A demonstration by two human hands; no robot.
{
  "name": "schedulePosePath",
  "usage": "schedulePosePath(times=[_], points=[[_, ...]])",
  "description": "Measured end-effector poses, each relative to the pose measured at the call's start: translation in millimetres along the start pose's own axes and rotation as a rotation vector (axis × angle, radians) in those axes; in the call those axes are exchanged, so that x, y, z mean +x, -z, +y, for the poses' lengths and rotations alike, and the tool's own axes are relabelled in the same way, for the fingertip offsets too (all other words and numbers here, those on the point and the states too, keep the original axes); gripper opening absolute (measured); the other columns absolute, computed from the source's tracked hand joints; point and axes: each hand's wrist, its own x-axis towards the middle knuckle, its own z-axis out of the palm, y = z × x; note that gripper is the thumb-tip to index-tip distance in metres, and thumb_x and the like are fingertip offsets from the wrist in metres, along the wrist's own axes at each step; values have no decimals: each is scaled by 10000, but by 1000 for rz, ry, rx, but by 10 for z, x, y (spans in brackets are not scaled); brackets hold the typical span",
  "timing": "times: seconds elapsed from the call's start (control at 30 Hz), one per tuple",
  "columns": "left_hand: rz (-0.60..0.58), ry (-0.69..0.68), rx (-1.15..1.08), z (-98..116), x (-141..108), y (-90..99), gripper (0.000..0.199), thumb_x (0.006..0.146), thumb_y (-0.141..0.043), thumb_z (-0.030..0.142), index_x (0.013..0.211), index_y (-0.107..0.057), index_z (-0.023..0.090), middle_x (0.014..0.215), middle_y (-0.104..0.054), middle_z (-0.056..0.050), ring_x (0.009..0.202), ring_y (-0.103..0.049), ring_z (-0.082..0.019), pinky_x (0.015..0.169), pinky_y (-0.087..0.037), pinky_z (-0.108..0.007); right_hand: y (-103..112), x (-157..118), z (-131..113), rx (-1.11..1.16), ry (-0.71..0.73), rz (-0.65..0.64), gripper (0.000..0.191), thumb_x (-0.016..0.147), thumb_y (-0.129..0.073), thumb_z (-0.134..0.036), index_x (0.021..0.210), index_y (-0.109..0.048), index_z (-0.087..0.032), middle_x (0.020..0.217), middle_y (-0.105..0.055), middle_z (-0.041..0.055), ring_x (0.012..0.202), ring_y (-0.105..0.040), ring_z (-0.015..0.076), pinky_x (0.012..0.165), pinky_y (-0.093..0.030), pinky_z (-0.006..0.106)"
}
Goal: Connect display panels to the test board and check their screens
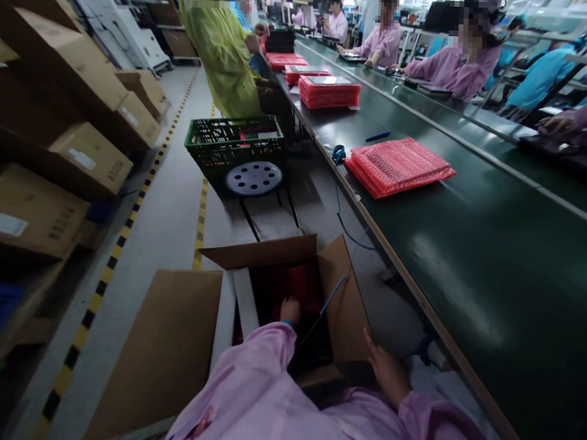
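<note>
An open cardboard box stands on the floor in front of me, its flaps folded outward. My left hand reaches down into it, close to dark red wrapped packages; its fingertips are too dim to make out. A blue cord runs from near my left wrist to the right flap. Beside that flap is my right hand, fingers stretched out and nothing held. White foam lines the box's left side.
A long green worktable runs along my right, bearing a red bubble-wrap stack and a blue pen. Ahead stand a round stool, a green crate and a person in yellow. Cartons are piled left.
</note>
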Motion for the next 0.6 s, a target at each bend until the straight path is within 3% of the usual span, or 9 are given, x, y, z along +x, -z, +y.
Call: schedulePosePath(times=[0.13,0.23,0.33,0.47,0.53,0.6], points=[[122,-3,21,-114,-225,223,177,905,-602,298,921,-651,129,1007,-671,-64,1028,-612,-221,944,-467,-466,48,14,-44,-36,-1,2,694,885,-353,-42,1519,-183,-267,1108,-690,107,920,-695,216,777,-543,315],[276,-8,2,-181,-463,510,94,877,-600,200,837,-660,139,945,-688,-55,1039,-605,-224,978,-430,-464,35,10,-93,-94,-7,61,677,878,-363,-35,1506,-252,-263,1315,-591,155,1006,-683,229,801,-553,321],[466,-26,-30,-215,-701,913,173,795,-549,70,858,-681,163,957,-705,-64,1010,-618,-221,1061,-358,-460,-12,11,-120,-141,-27,114,641,872,-425,-52,1482,-335,-228,1454,-450,193,1161,-613,270,868,-548,343],[688,-112,-53,-197,-973,1528,233,789,-488,93,850,-684,203,914,-715,-54,937,-642,-221,1054,-390,-424,20,51,-203,-82,-5,198,489,902,-471,-154,1388,-489,-197,1477,-413,192,1264,-527,297,973,-508,397],[785,-164,-51,-153,-1106,1825,216,841,-467,150,849,-674,212,908,-715,-57,922,-644,-227,1049,-400,-430,174,83,-369,45,14,302,400,938,-430,-227,1312,-555,-159,1491,-386,201,1301,-487,300,1020,-477,420],[922,-250,-38,-86,-1250,2110,204,874,-460,182,870,-661,218,892,-713,-54,889,-648,-225,1056,-401,-440,449,123,-653,215,76,454,426,963,-386,-289,1342,-499,-130,1527,-319,207,1371,-392,290,1075,-424,442]])
